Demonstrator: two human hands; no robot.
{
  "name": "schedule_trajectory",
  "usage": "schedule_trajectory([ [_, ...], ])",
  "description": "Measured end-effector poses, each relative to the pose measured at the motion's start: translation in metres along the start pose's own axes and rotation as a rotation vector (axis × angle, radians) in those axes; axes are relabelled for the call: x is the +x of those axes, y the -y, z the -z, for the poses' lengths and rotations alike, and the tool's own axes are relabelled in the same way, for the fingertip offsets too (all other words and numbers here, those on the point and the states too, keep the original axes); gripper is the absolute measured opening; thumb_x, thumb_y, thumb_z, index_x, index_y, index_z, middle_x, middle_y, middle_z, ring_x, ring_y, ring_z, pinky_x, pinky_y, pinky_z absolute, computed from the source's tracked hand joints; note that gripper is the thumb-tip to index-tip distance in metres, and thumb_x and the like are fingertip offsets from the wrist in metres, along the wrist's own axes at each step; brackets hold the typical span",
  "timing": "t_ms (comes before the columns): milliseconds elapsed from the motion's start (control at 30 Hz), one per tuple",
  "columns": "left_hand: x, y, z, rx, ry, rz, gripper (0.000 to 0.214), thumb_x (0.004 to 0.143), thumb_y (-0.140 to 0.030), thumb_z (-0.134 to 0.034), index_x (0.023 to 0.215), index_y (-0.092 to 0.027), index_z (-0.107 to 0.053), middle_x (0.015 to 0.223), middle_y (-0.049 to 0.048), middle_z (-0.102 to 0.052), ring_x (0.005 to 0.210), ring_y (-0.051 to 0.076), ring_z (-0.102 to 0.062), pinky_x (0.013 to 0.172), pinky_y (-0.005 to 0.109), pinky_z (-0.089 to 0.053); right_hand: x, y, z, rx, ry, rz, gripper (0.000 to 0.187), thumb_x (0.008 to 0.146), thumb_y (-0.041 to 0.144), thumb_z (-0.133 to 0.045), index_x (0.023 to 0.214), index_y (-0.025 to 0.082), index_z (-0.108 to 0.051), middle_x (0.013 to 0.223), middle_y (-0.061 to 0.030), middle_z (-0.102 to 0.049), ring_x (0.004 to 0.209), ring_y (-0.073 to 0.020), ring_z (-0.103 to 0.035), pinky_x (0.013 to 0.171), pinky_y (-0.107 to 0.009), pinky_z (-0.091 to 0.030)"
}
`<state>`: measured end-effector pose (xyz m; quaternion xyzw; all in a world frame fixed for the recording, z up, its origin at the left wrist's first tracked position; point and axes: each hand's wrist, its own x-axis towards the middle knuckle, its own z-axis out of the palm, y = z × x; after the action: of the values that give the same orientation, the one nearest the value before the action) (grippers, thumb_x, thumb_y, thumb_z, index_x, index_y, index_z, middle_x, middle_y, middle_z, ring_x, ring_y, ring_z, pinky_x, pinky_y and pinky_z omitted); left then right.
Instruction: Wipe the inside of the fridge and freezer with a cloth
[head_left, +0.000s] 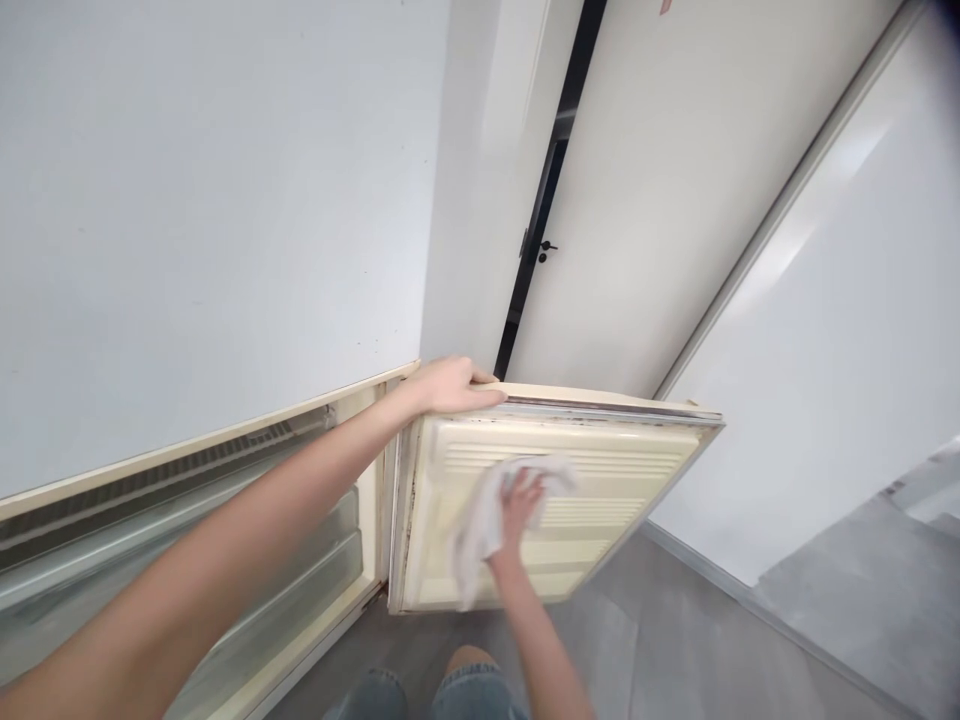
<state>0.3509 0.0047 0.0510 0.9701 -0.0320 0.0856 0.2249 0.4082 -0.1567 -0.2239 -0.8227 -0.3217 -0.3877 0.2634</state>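
The left hand (450,387) is curled closed over the upper edge of a cream refrigerator door (630,500), which stands open beside the cabinet, its ribbed inner panel facing the camera. The right hand (521,505) is in front of that panel, its fingers (531,490) spread and closed down on a bunched white cloth (480,525), which lies pressed against the ribs and hangs past the hand's side. Dark grime marks the door gasket (406,510) along the hinge side. Just left of the door, clear plastic drawers (285,575) sit inside the refrigerator cabinet (187,455). Below, denim shorts (472,690) show above a grey floor (600,640).
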Motion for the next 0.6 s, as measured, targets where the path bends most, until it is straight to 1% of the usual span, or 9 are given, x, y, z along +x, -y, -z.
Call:
schedule_trajectory([
  [67, 0.001, 0.001, 0.000, 0.004, -0.001, -0.009, 0.048, 0.079, -0.063, -0.049, 0.110, -0.034, -0.072, 0.103, -0.0005, -0.080, 0.087, 0.021, -0.067, 0.073, 0.031, -0.045, -0.012, 0.044, -0.016, 0.040, 0.065, 0.181, 0.054, 0.087, 0.036, -0.057, 0.140, 0.033, -0.055, 0.136, -0.0086, -0.061, 0.130, -0.0406, -0.048, 0.102, -0.060, -0.041],
  [133, 0.001, 0.002, 0.000, 0.009, 0.005, -0.021, 0.048, 0.080, -0.061, -0.048, 0.112, -0.034, -0.072, 0.105, -0.0002, -0.080, 0.088, 0.021, -0.067, 0.074, 0.031, -0.046, -0.020, 0.075, -0.022, 0.062, 0.187, 0.305, 0.058, 0.092, 0.033, -0.051, 0.149, 0.039, -0.042, 0.143, -0.0023, -0.057, 0.128, -0.0310, -0.051, 0.104, -0.049, -0.043],
  [200, 0.001, 0.002, 0.000, 0.010, 0.010, -0.020, 0.049, 0.080, -0.061, -0.048, 0.113, -0.034, -0.071, 0.107, -0.0006, -0.079, 0.088, 0.021, -0.068, 0.073, 0.031, -0.046, -0.023, 0.084, -0.020, 0.058, 0.302, 0.362, 0.062, 0.095, 0.026, -0.045, 0.154, 0.041, -0.030, 0.149, 0.0015, -0.052, 0.129, -0.0239, -0.050, 0.102, -0.041, -0.043],
  [233, 0.001, 0.002, 0.000, 0.008, 0.012, -0.016, 0.048, 0.080, -0.061, -0.048, 0.113, -0.035, -0.071, 0.107, -0.0009, -0.079, 0.088, 0.021, -0.068, 0.073, 0.031, -0.046, -0.024, 0.079, -0.017, 0.051, 0.341, 0.370, 0.064, 0.095, 0.023, -0.044, 0.154, 0.041, -0.029, 0.150, 0.0024, -0.051, 0.130, -0.0221, -0.049, 0.102, -0.039, -0.043],
  [333, 0.001, 0.003, 0.000, 0.004, 0.014, -0.004, 0.049, 0.080, -0.062, -0.048, 0.114, -0.035, -0.071, 0.106, -0.0019, -0.079, 0.087, 0.020, -0.068, 0.073, 0.030, -0.047, -0.035, 0.031, -0.007, 0.006, 0.355, 0.323, 0.058, 0.091, 0.023, -0.050, 0.145, 0.043, -0.046, 0.141, 0.0015, -0.059, 0.130, -0.0241, -0.048, 0.105, -0.041, -0.041],
  [400, 0.001, 0.002, 0.000, 0.000, 0.021, -0.006, 0.050, 0.079, -0.062, -0.048, 0.115, -0.035, -0.071, 0.102, -0.0021, -0.080, 0.084, 0.020, -0.068, 0.070, 0.030, -0.046, -0.047, -0.020, 0.000, -0.069, 0.281, 0.210, 0.048, 0.087, 0.024, -0.053, 0.132, 0.040, -0.062, 0.132, -0.0033, -0.065, 0.125, -0.0298, -0.052, 0.106, -0.049, -0.039],
  [467, 0.001, 0.002, 0.001, -0.003, 0.024, -0.012, 0.051, 0.078, -0.062, -0.049, 0.114, -0.033, -0.071, 0.100, -0.0019, -0.080, 0.083, 0.020, -0.068, 0.068, 0.029, -0.046, -0.060, -0.078, 0.008, -0.171, 0.225, 0.106, 0.044, 0.085, 0.021, -0.049, 0.122, 0.034, -0.070, 0.131, -0.0076, -0.063, 0.129, -0.0361, -0.048, 0.107, -0.060, -0.036],
  [533, 0.001, 0.001, 0.001, -0.011, 0.026, -0.024, 0.051, 0.077, -0.061, -0.050, 0.114, -0.033, -0.072, 0.101, -0.0018, -0.080, 0.083, 0.020, -0.068, 0.068, 0.029, -0.046, -0.069, -0.136, 0.021, -0.225, 0.150, 0.007, 0.046, 0.085, 0.025, -0.045, 0.125, 0.028, -0.067, 0.141, -0.0119, -0.055, 0.138, -0.0408, -0.037, 0.107, -0.067, -0.034],
  [600, 0.001, 0.001, 0.002, -0.017, 0.024, -0.032, 0.051, 0.076, -0.060, -0.051, 0.114, -0.032, -0.072, 0.101, -0.0018, -0.080, 0.084, 0.020, -0.068, 0.068, 0.029, -0.046, -0.071, -0.183, 0.039, -0.242, 0.030, -0.051, 0.060, 0.085, 0.028, -0.044, 0.144, 0.020, -0.049, 0.157, -0.0174, -0.034, 0.145, -0.0448, -0.024, 0.103, -0.071, -0.036],
])
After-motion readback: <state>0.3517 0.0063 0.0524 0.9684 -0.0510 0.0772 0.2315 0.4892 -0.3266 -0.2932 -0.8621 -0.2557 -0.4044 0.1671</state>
